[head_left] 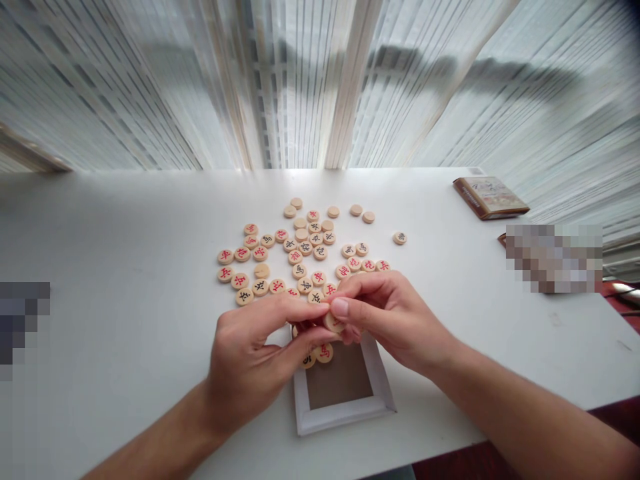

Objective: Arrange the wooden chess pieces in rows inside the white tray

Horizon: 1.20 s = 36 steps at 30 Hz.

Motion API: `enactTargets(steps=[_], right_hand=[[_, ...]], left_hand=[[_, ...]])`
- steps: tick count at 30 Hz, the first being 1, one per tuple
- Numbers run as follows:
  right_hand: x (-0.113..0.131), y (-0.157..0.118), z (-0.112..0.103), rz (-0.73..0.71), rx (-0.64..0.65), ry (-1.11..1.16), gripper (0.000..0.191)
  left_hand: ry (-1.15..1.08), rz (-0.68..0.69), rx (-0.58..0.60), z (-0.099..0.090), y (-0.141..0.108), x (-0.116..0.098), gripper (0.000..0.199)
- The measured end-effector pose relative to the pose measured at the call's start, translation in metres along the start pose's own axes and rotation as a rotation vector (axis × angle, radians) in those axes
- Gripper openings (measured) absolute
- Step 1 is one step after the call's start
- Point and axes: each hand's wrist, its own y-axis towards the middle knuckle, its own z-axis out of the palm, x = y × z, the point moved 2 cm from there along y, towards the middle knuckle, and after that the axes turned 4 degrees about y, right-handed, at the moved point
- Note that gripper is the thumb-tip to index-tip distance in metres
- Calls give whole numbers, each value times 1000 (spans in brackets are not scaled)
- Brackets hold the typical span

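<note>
Both hands meet above the far part of a white-rimmed box point(345, 415) with a grey-brown floor. A round wooden piece point(333, 323) is pinched between the fingertips of my left hand point(255, 347) and my right hand point(395, 320). Under my left fingers, a piece with a red character point(325, 353) lies in the box beside one with a black character point(307, 360). Beyond my hands, many round wooden pieces lie scattered on the white table point(150, 267), some with red or black characters and several blank side up. My fingers partly hide the nearest ones.
A lone piece point(399, 238) lies right of the scattered group. At the back right is a brown-edged box point(493, 197), with a blurred-out flat item point(550, 260) nearer. Sheer curtains point(300, 87) hang behind the table. Another blurred object point(20, 323) is at the left edge.
</note>
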Motion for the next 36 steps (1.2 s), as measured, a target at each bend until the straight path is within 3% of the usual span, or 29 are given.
enactTargets(steps=[8, 13, 24, 36], right_hand=[[2, 0, 2, -7, 17, 36, 12], [1, 1, 7, 46, 10, 104, 29], [4, -1, 5, 8, 40, 67, 15], [1, 0, 3, 46, 77, 143, 31]], left_hand=[[21, -55, -37, -4, -3, 4, 31], [54, 10, -21, -2, -1, 1, 31], [20, 29, -2, 0, 0, -2, 27], [6, 42, -26, -3, 1, -1, 32]])
